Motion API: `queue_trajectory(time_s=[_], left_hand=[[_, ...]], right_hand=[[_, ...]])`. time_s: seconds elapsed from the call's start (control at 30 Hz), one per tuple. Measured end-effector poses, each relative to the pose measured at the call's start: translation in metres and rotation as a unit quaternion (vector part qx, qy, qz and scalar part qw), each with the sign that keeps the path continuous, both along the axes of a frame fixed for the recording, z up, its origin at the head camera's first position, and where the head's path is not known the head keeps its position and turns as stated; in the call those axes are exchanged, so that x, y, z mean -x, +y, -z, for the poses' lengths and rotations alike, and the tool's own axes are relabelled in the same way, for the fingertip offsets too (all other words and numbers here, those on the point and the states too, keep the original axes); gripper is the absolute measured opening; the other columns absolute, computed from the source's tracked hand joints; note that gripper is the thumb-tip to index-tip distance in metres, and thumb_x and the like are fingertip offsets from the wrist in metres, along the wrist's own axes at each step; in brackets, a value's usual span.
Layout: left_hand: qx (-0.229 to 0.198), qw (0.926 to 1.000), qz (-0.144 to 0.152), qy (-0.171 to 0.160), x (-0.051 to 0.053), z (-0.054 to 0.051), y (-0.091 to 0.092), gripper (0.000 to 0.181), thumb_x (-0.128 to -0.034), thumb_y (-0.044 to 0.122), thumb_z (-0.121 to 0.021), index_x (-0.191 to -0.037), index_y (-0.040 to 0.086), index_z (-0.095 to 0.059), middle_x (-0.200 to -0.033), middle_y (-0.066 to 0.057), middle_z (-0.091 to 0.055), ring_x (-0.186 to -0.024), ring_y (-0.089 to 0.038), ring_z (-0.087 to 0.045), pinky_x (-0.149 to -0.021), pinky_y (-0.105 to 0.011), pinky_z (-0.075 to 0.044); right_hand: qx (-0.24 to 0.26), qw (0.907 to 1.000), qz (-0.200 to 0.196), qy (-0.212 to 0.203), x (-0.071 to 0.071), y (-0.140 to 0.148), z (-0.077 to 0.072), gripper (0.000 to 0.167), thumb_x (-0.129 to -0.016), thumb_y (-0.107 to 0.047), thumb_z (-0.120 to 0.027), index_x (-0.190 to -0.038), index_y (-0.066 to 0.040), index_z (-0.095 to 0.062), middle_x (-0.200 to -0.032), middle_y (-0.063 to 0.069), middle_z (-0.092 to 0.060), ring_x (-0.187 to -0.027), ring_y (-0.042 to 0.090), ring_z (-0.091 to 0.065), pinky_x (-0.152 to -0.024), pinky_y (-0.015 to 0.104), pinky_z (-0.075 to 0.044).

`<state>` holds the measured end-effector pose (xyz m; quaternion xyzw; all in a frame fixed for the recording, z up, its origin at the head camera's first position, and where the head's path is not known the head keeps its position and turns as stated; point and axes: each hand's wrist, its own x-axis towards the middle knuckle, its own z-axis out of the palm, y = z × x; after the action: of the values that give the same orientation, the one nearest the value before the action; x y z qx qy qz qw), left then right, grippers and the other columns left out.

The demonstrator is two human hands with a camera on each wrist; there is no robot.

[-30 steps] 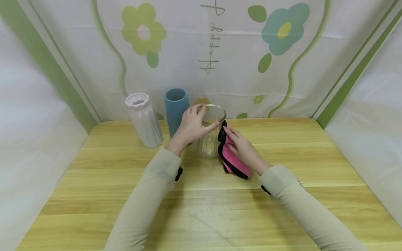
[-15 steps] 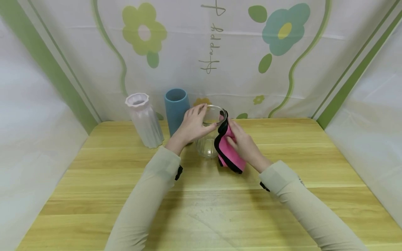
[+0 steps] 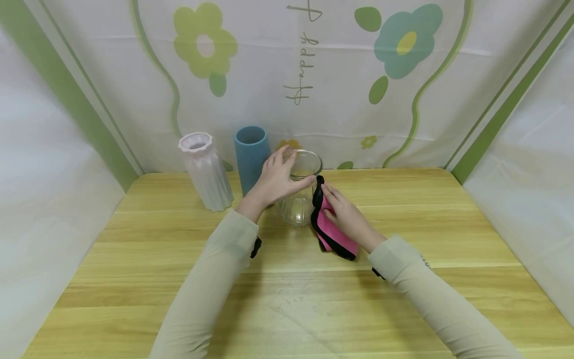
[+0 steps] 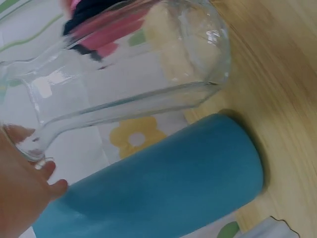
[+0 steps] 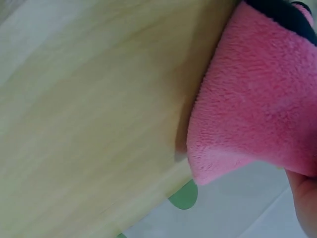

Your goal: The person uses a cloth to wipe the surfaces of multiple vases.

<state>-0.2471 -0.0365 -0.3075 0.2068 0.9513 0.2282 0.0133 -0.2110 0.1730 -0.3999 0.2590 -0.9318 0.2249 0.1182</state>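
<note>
A clear glass vase (image 3: pixel 297 212) stands upright on the table, its ribbed body also visible in the left wrist view. My left hand (image 3: pixel 276 180) holds it at the rim, thumb on the near side and fingers on the far left. Against the vase's right side, my right hand (image 3: pixel 347 212) grips a pink cloth (image 3: pixel 336 237) with black edging. The cloth's lower part hangs down toward the table, and its fuzzy face (image 5: pixel 252 99) fills much of the right wrist view. Most of the right hand's fingers are hidden there by the cloth.
A blue vase (image 3: pixel 252 159) stands just left of the glass vase, close behind my left hand. Farther left is a pale pink-white fluted vase (image 3: pixel 206 174). The wooden table (image 3: pixel 287 309) ends at a flower-printed curtain (image 3: pixel 341 99).
The cloth in my right hand rose to the glass vase's rim, then came back down along its right side. My left hand stays at the rim, its fingers shifting slightly.
</note>
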Motion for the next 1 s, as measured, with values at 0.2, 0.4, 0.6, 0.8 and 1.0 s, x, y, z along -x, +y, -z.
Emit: queue_trajectory(time_s=[0.2,0.4,0.6,0.8,1.0], left_hand=[[0.025,0.9996,-0.009,0.013,-0.002,-0.001,0.002,0.09,-0.0904,0.066,-0.043,-0.153,0.006,-0.017,-0.158,-0.012,-0.016,-0.146,-0.034,-0.016,-0.121,-0.05,-0.01],[0.041,0.9987,-0.009,0.031,-0.002,-0.003,0.0,0.086,-0.0915,0.063,-0.044,-0.153,0.008,-0.021,-0.158,-0.011,-0.021,-0.146,-0.035,-0.019,-0.12,-0.05,-0.012],[0.031,0.9993,0.005,0.021,-0.002,-0.004,-0.003,0.08,-0.093,0.056,-0.045,-0.153,0.01,-0.02,-0.159,-0.012,-0.019,-0.147,-0.034,-0.017,-0.12,-0.051,-0.011],[0.025,0.9994,0.023,0.006,0.0,-0.003,-0.004,0.08,-0.0931,0.052,-0.044,-0.154,0.011,-0.015,-0.161,-0.012,-0.013,-0.148,-0.034,-0.012,-0.121,-0.051,-0.007],[0.019,0.9995,0.026,0.003,-0.001,-0.004,-0.003,0.078,-0.093,0.049,-0.044,-0.154,0.008,-0.016,-0.161,-0.012,-0.012,-0.148,-0.033,-0.011,-0.121,-0.051,-0.006]], right_hand=[[-0.006,1.0,0.002,-0.002,-0.001,0.001,0.0,0.064,-0.091,-0.006,-0.063,-0.146,0.003,-0.033,-0.143,0.027,-0.043,-0.115,0.043,-0.057,-0.094,0.045,-0.051],[0.008,0.9998,-0.003,0.018,-0.001,-0.003,-0.008,0.065,-0.09,-0.005,-0.063,-0.146,0.003,-0.032,-0.141,0.026,-0.044,-0.102,0.04,-0.064,-0.091,0.043,-0.052],[0.04,0.9988,0.009,0.025,0.001,-0.007,-0.023,0.064,-0.091,-0.005,-0.062,-0.147,0.002,-0.031,-0.143,0.026,-0.044,-0.112,0.041,-0.06,-0.096,0.046,-0.05],[0.074,0.9966,0.025,0.027,0.002,-0.009,-0.033,0.065,-0.091,-0.005,-0.062,-0.147,0.002,-0.031,-0.144,0.025,-0.042,-0.108,0.042,-0.06,-0.097,0.049,-0.049],[0.064,0.9972,0.007,0.037,0.003,-0.009,-0.03,0.064,-0.088,-0.004,-0.065,-0.144,0.006,-0.036,-0.143,0.026,-0.044,-0.127,0.042,-0.048,-0.103,0.048,-0.044]])
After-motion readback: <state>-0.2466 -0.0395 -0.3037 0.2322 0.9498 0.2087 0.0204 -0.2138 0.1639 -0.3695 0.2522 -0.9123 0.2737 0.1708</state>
